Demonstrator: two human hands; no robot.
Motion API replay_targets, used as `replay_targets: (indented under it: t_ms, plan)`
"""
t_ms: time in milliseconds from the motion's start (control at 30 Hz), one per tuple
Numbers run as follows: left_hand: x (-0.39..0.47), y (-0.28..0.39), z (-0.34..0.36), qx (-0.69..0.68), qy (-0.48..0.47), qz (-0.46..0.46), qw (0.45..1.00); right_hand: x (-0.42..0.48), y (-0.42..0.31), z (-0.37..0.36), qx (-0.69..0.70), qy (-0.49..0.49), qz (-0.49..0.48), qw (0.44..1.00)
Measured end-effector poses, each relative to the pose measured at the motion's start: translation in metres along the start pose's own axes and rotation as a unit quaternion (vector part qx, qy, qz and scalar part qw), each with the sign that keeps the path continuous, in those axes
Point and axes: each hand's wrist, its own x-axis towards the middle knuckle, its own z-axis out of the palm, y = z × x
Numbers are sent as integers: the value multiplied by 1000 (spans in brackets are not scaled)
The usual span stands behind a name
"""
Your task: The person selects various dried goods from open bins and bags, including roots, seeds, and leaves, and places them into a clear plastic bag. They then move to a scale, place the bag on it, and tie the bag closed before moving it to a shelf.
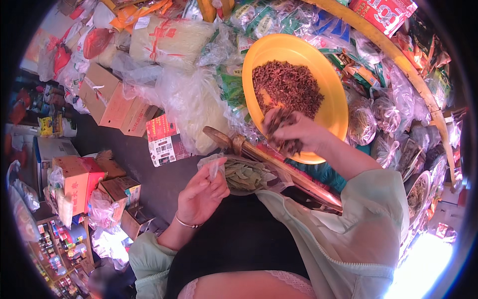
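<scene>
A large yellow plastic basin (332,93) holds a heap of dried star anise (287,84). Over the basin's near edge, my right hand (295,130) grips a handful of star anise, some pieces showing between and below the fingers. My left hand (203,190) pinches the rim of a clear plastic bag (274,179) between thumb and fingers. Dried bay leaves (244,173) fill the bag, which hangs close in front of my body, below and left of the basin.
A wooden rail (291,175) runs between me and the basin. Packaged goods in plastic surround the basin, with bagged noodles (171,39) at the upper left. Cardboard boxes (112,101) stand to the left, and a curved yellow bar (392,52) arches at the upper right.
</scene>
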Motion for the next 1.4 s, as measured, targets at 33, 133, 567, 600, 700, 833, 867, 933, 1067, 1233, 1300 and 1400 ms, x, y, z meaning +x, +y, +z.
replay_targets:
  t_ms: [33,133,567,600,700,833,867,933,1067,1233,1300,1400]
  plan:
    - [2,-1,-2,-4,2,1,1000,2,7,8,-10,-23,16,1000]
    - [5,1,-2,-11,8,3,1000,10,23,35,-27,-119,111,986]
    - [5,5,-12,-12,22,8,1000,39,92,38,-554,-115,-230,792]
    - [5,5,-13,-12,23,12,1000,26,55,46,-507,-91,-148,844]
    - [4,5,-15,-15,21,12,1000,5,7,5,-376,94,-184,903]
    - [1,8,-14,-17,17,14,1000,2,8,-130,-385,333,14,860]
    - [0,8,-15,-20,17,18,999,3,30,-166,-403,364,103,833]
    - [-1,7,-18,-19,21,16,999,16,64,-204,-450,409,184,772]
    - [-2,6,-20,-16,33,19,999,72,75,-190,-599,456,108,649]
    - [-2,2,-19,-11,35,32,999,142,43,-111,-612,409,-2,676]
    - [-3,1,-18,-12,36,34,999,158,55,-109,-604,377,-102,695]
    - [-6,2,-19,-17,41,41,998,154,45,-103,-437,358,-113,817]
